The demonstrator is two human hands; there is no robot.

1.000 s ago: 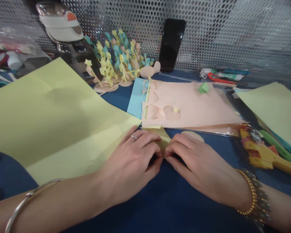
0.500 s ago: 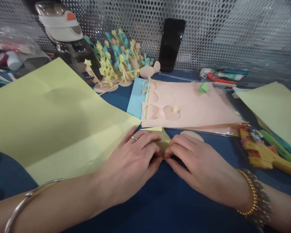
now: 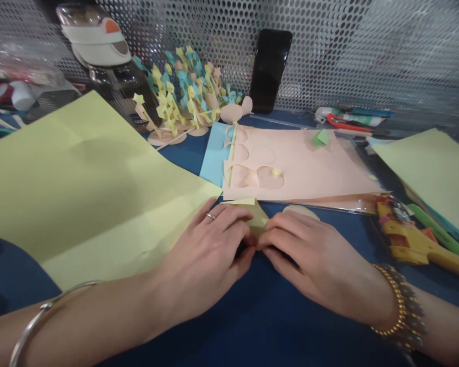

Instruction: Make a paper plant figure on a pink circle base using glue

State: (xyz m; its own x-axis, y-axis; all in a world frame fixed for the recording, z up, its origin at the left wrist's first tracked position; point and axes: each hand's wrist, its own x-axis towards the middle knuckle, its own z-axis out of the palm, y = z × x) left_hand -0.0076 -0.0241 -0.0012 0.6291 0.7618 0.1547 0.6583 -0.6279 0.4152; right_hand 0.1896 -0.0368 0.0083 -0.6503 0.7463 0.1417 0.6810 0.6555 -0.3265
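Both hands meet at a small piece of yellow paper on the blue table, pinching its near edge. My left hand, with a ring on one finger, is closed on the left part of that edge. My right hand is closed on it from the right, its fingertips almost touching the left ones. The fingers hide much of the paper. Behind my right hand lies a pale paper disc, partly covered. A large yellow sheet reaches under my left hand and forearm.
Pink sheets with cut-out holes lie beyond the hands. Paper star stems stand at the back, between a bottle and a phone leaning on the mesh. A yellow-handled tool and more paper are at the right.
My fingertips have shifted slightly along the near edge of the small yellow paper, and a bit more of its surface shows between the hands. Other things stay where they were.
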